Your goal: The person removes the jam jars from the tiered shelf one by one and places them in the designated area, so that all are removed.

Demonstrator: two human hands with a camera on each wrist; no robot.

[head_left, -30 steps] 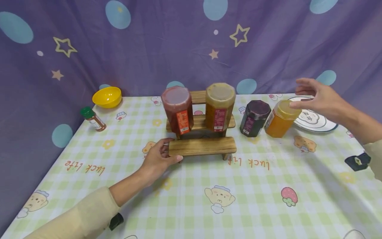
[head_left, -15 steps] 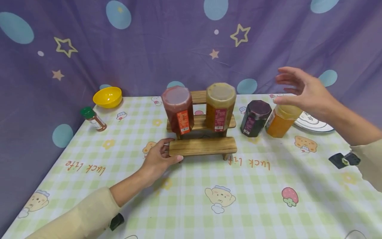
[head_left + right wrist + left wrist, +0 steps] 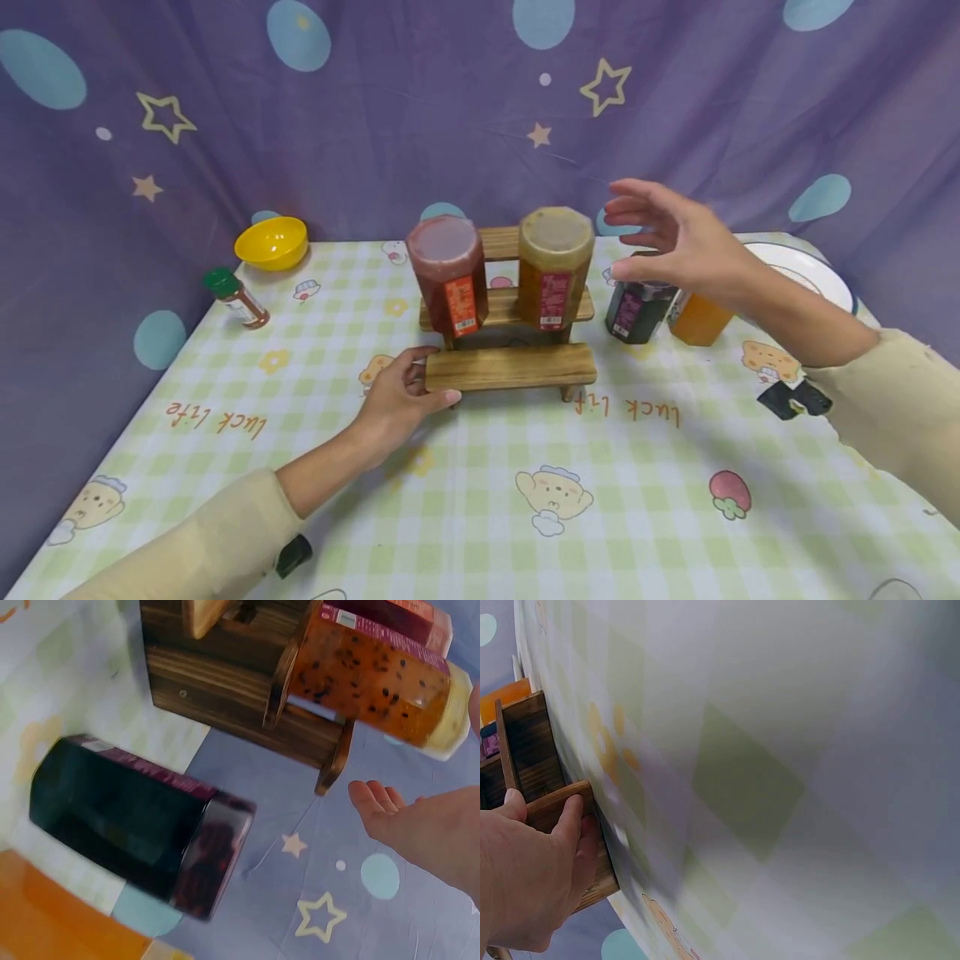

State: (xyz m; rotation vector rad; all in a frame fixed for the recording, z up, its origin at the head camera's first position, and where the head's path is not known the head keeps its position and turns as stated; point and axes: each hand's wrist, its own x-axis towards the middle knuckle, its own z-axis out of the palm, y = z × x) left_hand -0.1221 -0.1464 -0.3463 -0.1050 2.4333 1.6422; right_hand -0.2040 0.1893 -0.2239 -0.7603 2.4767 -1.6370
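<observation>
A stepped wooden rack (image 3: 510, 367) stands mid-table, and my left hand (image 3: 393, 408) grips the left end of its lowest step. The left wrist view shows those fingers on the step's end board (image 3: 592, 862). Two jars stand side by side on the middle step: a red one (image 3: 447, 271) and an amber one (image 3: 555, 267) with dark specks. My right hand (image 3: 678, 250) is raised, fingers apart and holding nothing, to the right of the amber jar. It partly hides a dark purple jar (image 3: 632, 315) and an orange-yellow jar (image 3: 701, 321) on the table.
A white plate (image 3: 825, 275) lies at the back right, partly behind my right arm. At the back left are a yellow bowl (image 3: 272, 243) and a small green-capped spice bottle (image 3: 237, 298). A purple curtain (image 3: 420, 108) hangs behind the checked tablecloth (image 3: 645, 517).
My right hand has left the orange-yellow jar and travelled left, past the dark jar, toward the amber jar on the rack. My left hand keeps its place on the rack.
</observation>
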